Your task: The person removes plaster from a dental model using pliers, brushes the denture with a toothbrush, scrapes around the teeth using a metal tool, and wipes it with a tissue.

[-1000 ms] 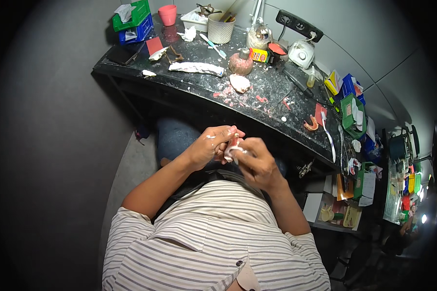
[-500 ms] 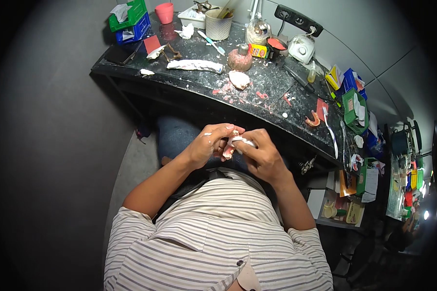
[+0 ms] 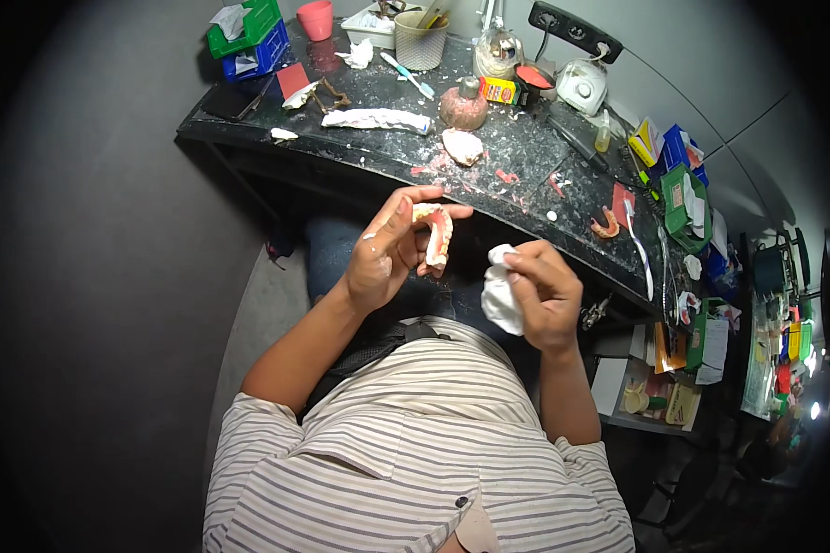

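My left hand [image 3: 383, 253], with white smears near the thumb, holds a horseshoe-shaped denture-like piece [image 3: 437, 235] in pink, cream and white, upright between thumb and fingers, just in front of the desk edge. My right hand [image 3: 549, 300] is closed on a crumpled white cloth or tissue [image 3: 502, 295], which hangs to the right of the piece, apart from it. Above them on the desk lie a white lump [image 3: 462, 146] and pink scraps [image 3: 507, 175]. A second horseshoe-shaped piece [image 3: 605, 227] lies to the right, beside a pink sheet and a white toothbrush [image 3: 636, 244].
The black desk [image 3: 387, 157], dusted white, holds a pink cup [image 3: 314, 23], mesh pen pot [image 3: 420, 51], pink-stained flask [image 3: 463, 111] and long white roll [image 3: 375, 121]. Stacked bins [image 3: 249, 37] stand left, more bins [image 3: 684, 212] right, an open drawer [image 3: 618, 405] below, and a power strip [image 3: 576, 35] on the wall.
My hands have drawn apart: the right, with the white cloth, moved right and down off the piece; the left raised the piece slightly, so its arch now shows.
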`<state>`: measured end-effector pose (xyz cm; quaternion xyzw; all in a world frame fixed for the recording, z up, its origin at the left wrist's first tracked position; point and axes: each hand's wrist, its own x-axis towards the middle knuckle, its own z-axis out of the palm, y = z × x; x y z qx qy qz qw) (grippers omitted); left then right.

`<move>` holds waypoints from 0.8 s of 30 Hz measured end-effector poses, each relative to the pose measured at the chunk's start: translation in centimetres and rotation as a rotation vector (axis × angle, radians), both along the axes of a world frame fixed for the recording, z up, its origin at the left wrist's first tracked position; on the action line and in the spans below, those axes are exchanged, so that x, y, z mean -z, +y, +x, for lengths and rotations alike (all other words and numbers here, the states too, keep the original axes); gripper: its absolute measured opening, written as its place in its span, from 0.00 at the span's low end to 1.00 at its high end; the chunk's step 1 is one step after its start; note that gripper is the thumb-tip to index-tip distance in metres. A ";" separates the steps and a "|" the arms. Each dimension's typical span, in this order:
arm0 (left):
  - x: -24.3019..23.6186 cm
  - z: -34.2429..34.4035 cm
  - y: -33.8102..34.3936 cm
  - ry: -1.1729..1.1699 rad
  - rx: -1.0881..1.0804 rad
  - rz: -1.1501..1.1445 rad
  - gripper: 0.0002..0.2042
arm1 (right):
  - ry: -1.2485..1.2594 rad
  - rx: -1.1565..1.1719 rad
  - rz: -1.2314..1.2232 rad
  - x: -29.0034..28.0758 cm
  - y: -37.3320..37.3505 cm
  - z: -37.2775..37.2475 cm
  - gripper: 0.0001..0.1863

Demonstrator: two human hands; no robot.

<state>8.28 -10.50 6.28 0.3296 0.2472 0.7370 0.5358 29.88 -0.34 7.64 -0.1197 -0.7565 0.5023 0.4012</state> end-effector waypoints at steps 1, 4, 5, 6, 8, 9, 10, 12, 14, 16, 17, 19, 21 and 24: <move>0.1 -0.3 0.3 -0.015 -0.004 0.044 0.25 | 0.014 0.024 0.013 -0.1 0.5 0.1 0.11; -0.3 -1.8 1.9 0.034 -0.005 0.174 0.24 | 0.033 0.065 0.019 -0.6 1.6 0.0 0.11; -0.5 -2.3 3.0 0.033 0.000 0.176 0.24 | 0.029 0.093 0.037 -0.8 2.3 0.1 0.11; -1.3 -3.1 4.0 0.119 -0.046 0.171 0.23 | 0.025 0.103 0.031 -1.2 3.1 0.0 0.11; -3.8 -4.0 6.0 0.213 -0.145 0.106 0.21 | 0.003 0.156 0.065 -3.2 4.5 -0.7 0.11; -4.1 -5.1 7.2 0.254 -0.135 0.113 0.19 | 0.001 0.176 0.093 -4.1 5.4 -0.9 0.11; -4.6 -6.0 8.7 0.267 -0.142 0.150 0.19 | -0.004 0.189 0.089 -5.1 6.0 -1.2 0.11; -5.9 -7.2 11.5 0.317 -0.177 0.187 0.17 | 0.022 0.206 0.140 -6.6 7.5 -1.8 0.11; -7.3 -7.8 13.5 0.316 -0.189 0.234 0.16 | 0.058 0.210 0.179 -7.8 9.1 -2.5 0.11; -8.3 -8.5 15.4 0.272 -0.193 0.285 0.15 | 0.073 0.212 0.227 -9.4 10.3 -3.5 0.11; -9.0 -8.7 16.0 0.289 -0.193 0.310 0.15 | 0.073 0.224 0.264 -10.1 11.0 -4.0 0.10; -9.9 -8.9 17.6 0.343 -0.220 0.359 0.15 | 0.090 0.231 0.317 -11.7 12.0 -5.4 0.10; -11.5 -8.7 18.5 0.315 -0.214 0.366 0.16 | 0.089 0.214 0.355 -13.1 13.3 -6.6 0.11; -13.8 -7.6 19.5 0.294 -0.261 0.462 0.12 | 0.100 0.219 0.411 -14.4 15.8 -9.0 0.10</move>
